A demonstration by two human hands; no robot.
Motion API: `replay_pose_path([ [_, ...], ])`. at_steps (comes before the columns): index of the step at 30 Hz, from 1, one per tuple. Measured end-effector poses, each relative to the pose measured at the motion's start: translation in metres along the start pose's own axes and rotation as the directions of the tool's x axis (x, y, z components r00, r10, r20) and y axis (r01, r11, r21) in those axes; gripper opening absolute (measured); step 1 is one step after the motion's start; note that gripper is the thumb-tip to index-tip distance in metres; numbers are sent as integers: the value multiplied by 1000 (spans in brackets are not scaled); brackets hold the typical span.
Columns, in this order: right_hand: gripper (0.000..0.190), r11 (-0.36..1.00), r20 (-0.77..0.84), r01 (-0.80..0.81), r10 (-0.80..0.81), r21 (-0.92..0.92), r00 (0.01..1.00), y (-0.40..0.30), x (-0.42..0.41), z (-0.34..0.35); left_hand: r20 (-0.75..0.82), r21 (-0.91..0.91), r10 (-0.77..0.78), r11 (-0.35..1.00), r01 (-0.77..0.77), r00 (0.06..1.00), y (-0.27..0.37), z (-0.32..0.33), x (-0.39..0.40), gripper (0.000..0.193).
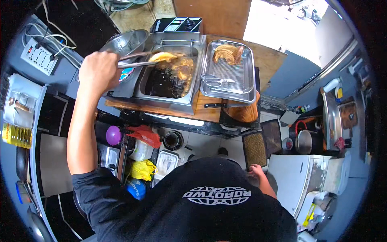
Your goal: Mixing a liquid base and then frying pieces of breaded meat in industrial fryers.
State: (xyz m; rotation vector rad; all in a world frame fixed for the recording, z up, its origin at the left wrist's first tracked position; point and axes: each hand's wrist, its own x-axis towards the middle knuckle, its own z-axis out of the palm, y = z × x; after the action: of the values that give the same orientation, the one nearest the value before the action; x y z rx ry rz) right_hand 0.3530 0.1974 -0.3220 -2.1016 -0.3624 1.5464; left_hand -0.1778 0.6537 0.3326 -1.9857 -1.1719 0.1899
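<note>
My left hand (101,69) is closed around metal tongs (136,63), which reach over the deep fryer (195,81). At their tips is a golden, curved piece of food (162,57), just above or at the surface of the dark oil (160,83). Other browned pieces (184,66) lie among bubbles in the oil's right half. Down by my right side hangs my right hand (256,170), small in view, with its fingers partly hidden; I cannot tell if it holds anything. Right of the fryer, fried meat pieces (226,53) and kitchen scissors (216,81) rest in a wire-mesh tray (252,63).
A metal strainer (127,40) sits left of the fryer. A black-handled knife (214,105) lies by the wooden counter's (205,104) front edge, near a rounded wooden object (246,113). A power strip (39,56) with cables is at far left. A black pot (173,140) stands below the counter.
</note>
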Motion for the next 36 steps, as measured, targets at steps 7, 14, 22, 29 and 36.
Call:
replay_pose_path([
  [7, 41, 998, -34, -43, 44, 37, 998, -26, -9, 3, -44, 52, 79, 996, -76, 996, 34, 6, 21, 15],
  [14, 41, 581, 211, 500, -761, 642, 613, 87, 36, -18, -174, -56, 100, 992, -112, 980, 96, -25, 98, 17],
  [22, 41, 798, 134, 322, -443, 509, 886, 89, 9, -19, -6, -353, 209, 915, -198, 978, 246, -48, 197, 23],
  [29, 41, 923, 19, 22, -32, 385, 999, 72, -25, -2, 225, -431, 324, 879, -205, 919, 318, -83, 284, 30],
  [36, 40, 927, -73, -212, 246, 310, 967, 55, -43, -8, 301, -311, 353, 915, -259, 886, 363, -126, 327, 29],
])
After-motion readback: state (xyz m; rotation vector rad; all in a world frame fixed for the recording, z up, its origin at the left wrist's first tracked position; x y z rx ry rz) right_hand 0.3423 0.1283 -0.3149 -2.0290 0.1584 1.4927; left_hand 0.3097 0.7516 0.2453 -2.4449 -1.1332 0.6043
